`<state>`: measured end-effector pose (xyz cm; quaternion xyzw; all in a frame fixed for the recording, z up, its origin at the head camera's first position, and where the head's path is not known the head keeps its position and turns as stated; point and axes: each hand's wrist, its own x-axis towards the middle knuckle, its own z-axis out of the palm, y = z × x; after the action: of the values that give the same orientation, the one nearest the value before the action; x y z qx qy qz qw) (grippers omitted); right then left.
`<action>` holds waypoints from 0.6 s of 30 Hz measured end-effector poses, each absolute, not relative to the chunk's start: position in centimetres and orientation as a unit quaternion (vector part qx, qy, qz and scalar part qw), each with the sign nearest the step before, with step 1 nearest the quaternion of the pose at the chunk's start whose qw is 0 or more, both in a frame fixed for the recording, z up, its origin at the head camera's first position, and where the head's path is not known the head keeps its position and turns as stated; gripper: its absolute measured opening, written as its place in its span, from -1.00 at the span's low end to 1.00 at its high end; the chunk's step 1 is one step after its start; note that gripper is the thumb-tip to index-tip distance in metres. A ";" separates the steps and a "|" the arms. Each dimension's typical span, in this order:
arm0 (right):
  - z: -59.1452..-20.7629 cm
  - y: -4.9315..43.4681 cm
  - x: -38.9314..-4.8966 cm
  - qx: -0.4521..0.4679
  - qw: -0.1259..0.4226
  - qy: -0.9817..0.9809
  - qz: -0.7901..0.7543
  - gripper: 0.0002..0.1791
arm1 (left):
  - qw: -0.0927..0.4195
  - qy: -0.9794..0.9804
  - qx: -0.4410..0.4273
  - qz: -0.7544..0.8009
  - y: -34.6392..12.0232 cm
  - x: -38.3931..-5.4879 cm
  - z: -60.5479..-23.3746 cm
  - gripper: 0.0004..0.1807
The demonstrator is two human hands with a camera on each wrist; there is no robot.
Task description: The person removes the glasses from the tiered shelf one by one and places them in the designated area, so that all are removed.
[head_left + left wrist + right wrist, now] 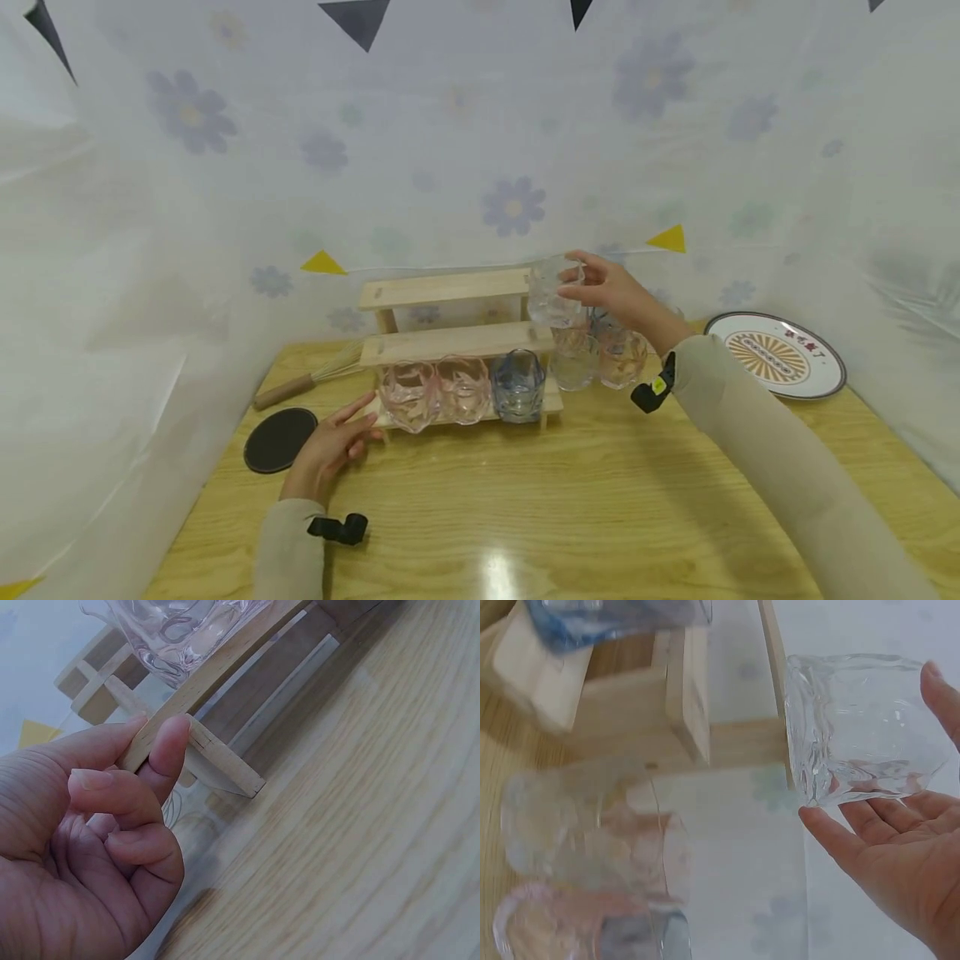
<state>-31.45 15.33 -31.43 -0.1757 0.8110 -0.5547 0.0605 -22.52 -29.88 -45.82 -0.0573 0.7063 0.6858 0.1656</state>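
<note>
My right hand (603, 287) grips a clear glass cup (553, 292) at the right end of the top tier of a three-step wooden rack (442, 289). In the right wrist view the cup's base is at the board's end; whether it bears on it I cannot tell. With thumb and finger, my left hand (97, 832) pinches the left end of the rack's lowest board (217, 664). Along that bottom tier stand two pink glass cups (409, 396) and a blue glass cup (519, 386). The middle tier (457, 342) bears nothing.
Right of the rack stand several more glass cups, among them a clear one (574, 360) and a pinkish one (622, 357). A patterned plate (776, 354) lies at the far right. On the left are a whisk (300, 386) and a black round mat (281, 440).
</note>
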 end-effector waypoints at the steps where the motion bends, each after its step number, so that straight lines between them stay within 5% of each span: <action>1: -31.4 16.1 -31.4 -0.173 0.056 0.815 -0.551 -0.11 | 0.164 0.705 -0.057 0.688 -29.9 -22.5 -45.8 -0.31; 18: -33.8 25.9 -28.5 -0.089 0.016 0.855 -0.511 -0.08 | 0.157 0.701 -0.061 0.693 -30.7 -22.2 -46.0 -0.30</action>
<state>-28.54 25.89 -33.79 -0.0894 0.8547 -0.5112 0.0159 -22.22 -30.67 -46.00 -0.0607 0.7009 0.6931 0.1571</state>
